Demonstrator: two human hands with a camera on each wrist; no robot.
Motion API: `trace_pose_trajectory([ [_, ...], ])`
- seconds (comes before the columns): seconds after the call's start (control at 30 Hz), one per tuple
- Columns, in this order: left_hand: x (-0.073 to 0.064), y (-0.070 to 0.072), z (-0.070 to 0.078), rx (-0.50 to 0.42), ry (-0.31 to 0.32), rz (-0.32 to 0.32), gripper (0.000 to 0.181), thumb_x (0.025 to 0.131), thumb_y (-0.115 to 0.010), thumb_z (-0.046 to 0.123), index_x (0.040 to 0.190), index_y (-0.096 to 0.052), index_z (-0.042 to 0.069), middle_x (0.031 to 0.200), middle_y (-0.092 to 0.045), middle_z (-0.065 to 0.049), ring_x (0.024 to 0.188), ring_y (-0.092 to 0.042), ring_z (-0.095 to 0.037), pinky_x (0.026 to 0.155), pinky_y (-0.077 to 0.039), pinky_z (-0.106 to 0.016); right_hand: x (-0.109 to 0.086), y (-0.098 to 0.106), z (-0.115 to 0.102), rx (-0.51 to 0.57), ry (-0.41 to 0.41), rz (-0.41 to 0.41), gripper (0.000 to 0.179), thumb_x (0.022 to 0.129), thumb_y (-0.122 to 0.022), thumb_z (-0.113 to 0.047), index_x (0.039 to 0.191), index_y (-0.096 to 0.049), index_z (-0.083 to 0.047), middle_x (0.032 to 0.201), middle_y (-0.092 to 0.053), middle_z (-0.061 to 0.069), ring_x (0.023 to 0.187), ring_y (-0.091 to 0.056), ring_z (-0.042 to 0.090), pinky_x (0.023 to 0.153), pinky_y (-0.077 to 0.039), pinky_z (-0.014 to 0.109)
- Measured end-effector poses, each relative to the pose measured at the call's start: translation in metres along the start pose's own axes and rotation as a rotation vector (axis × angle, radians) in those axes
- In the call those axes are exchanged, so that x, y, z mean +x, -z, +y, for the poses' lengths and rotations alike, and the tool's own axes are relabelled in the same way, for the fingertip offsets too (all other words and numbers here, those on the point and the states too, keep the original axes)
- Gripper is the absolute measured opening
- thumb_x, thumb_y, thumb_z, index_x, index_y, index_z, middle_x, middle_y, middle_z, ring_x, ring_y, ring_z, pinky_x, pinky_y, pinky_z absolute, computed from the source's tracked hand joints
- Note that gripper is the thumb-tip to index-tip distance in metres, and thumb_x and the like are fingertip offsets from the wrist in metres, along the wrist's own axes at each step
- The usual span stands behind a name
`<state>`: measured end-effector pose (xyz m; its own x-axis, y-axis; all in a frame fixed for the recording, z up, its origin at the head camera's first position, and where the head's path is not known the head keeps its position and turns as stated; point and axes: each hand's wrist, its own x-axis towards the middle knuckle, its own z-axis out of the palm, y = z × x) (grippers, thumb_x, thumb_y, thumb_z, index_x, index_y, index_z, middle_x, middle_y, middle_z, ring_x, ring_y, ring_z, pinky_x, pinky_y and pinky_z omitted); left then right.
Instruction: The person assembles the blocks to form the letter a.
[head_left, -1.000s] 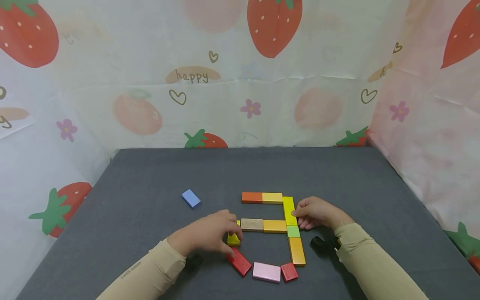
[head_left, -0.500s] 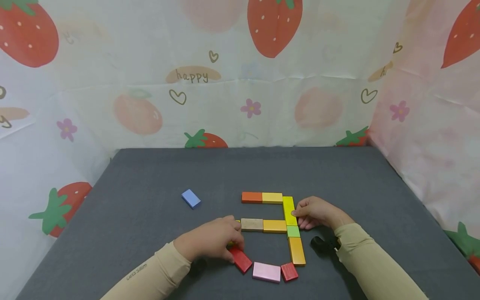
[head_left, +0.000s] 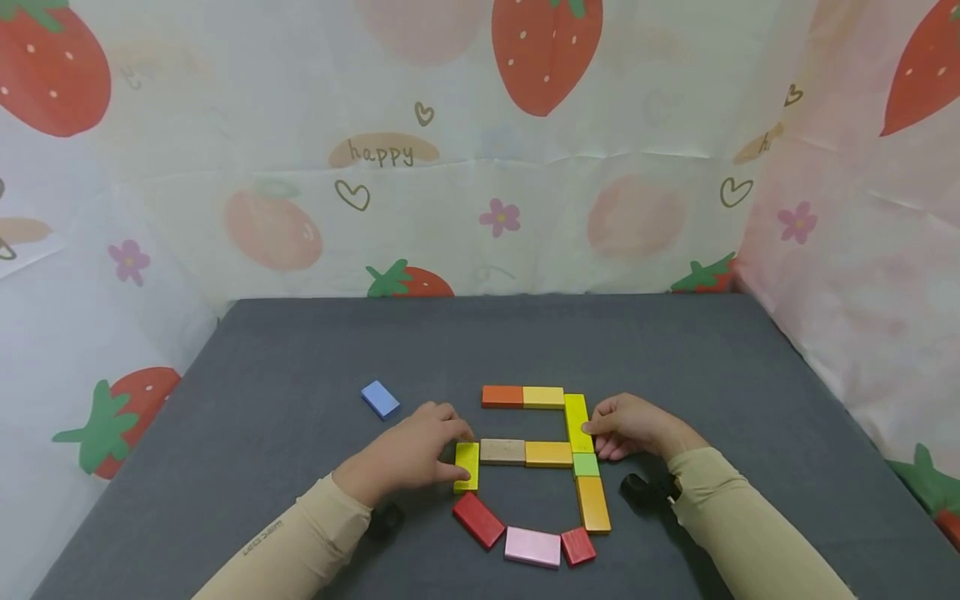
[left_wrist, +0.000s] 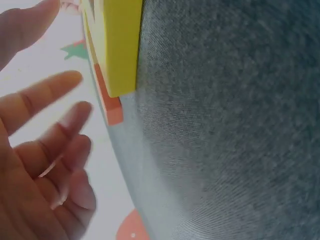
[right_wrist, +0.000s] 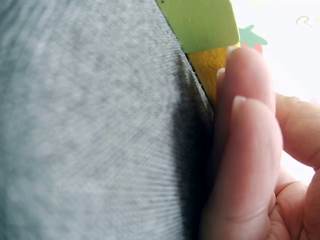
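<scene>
Flat coloured wooden blocks lie joined in a looping outline in the head view. My left hand (head_left: 408, 450) hovers around the left yellow block (head_left: 467, 468), its thumb and fingers spread apart. Space shows between those fingers and the yellow block (left_wrist: 122, 45) in the left wrist view. Below that block a red block (head_left: 478, 521) lies slanted. My right hand (head_left: 637, 425) rests at the right side of the outline, fingertips touching the edge of the upright yellow block (head_left: 576, 423). Up close, its fingers lie along the row beside a green block (right_wrist: 205, 25).
A blue block (head_left: 380, 400) lies apart at the upper left. A pink block (head_left: 532, 547) and a small red block (head_left: 578, 546) form the near side. Orange (head_left: 502, 397) and tan (head_left: 502, 452) blocks start the two crosswise rows. A dark grey cloth (head_left: 300, 350) covers the table.
My left hand went down to the red block, then drew back up and left, uncovering the left yellow block. My right hand has stayed in place.
</scene>
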<state>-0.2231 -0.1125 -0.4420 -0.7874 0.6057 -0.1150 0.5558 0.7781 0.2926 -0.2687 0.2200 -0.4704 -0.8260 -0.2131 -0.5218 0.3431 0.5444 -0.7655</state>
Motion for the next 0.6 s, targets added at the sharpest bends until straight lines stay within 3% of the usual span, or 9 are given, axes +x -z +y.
trace_pose_trajectory([
  [0.1, 0.0021, -0.0038, -0.0004, 0.003, 0.069, -0.026, 0.047, 0.081, -0.077, 0.041, 0.12, -0.066, 0.018, 0.112, -0.059, -0.001, 0.1, -0.047, -0.016, 0.086, -0.049, -0.033, 0.0009, -0.0004, 0.0, 0.0, -0.003, -0.002, 0.019, 0.093, -0.064, -0.02, 0.08, -0.064, -0.007, 0.061, -0.061, 0.001, 0.049, -0.057, 0.008, 0.054, -0.053, 0.022],
  [0.27, 0.0042, -0.0074, 0.0024, 0.006, 0.116, -0.078, 0.053, 0.079, -0.078, 0.044, 0.123, -0.064, 0.017, 0.116, -0.061, -0.002, 0.101, -0.048, -0.017, 0.091, -0.05, -0.036, 0.0014, -0.0005, -0.0001, 0.004, -0.003, -0.011, 0.02, 0.093, -0.065, -0.022, 0.08, -0.064, -0.007, 0.062, -0.061, 0.001, 0.05, -0.058, 0.008, 0.055, -0.053, 0.022],
  [0.6, 0.0047, -0.0044, 0.0056, 0.007, 0.092, -0.109, 0.056, 0.077, -0.079, 0.047, 0.124, -0.064, 0.019, 0.118, -0.061, -0.001, 0.102, -0.048, -0.016, 0.093, -0.05, -0.036, 0.0006, 0.0016, 0.0003, 0.006, -0.003, -0.014, 0.019, 0.093, -0.065, -0.022, 0.08, -0.065, -0.007, 0.062, -0.061, 0.001, 0.05, -0.058, 0.008, 0.054, -0.053, 0.021],
])
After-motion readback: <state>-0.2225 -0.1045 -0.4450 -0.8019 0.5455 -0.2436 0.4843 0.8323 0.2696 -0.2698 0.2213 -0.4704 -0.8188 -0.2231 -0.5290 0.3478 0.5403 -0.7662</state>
